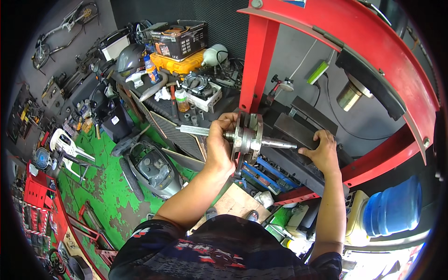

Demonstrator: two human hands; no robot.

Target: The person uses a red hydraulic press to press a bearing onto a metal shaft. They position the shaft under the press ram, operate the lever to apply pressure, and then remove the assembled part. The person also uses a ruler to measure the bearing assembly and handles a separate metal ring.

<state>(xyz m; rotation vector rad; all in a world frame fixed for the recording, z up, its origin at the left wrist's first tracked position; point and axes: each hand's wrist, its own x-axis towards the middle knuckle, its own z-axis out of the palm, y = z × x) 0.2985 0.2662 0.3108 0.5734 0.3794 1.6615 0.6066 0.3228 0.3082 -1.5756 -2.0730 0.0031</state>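
My left hand (218, 148) is closed round a crankshaft (252, 138), held up in front of the red press. Its round webs stand upright, with a splined shaft end (193, 130) out to the left. The tapered end of the crankshaft points right, toward my other hand. My right hand (325, 153) grips the near right end of a dark steel block (295, 131) on the press bed, thumb and fingers bent over it. A second dark block (315, 115) lies behind it. The press ram (351, 94) hangs above and to the right of the blocks.
Red press uprights (262, 58) and a lower beam (375, 163) surround the bed. At left, a cluttered bench carries a bottle of amber liquid (181, 99), a hammer (174, 103) and a yellow case (176, 64). A blue water jug (392, 207) lies at right; a scooter (154, 168) stands below left.
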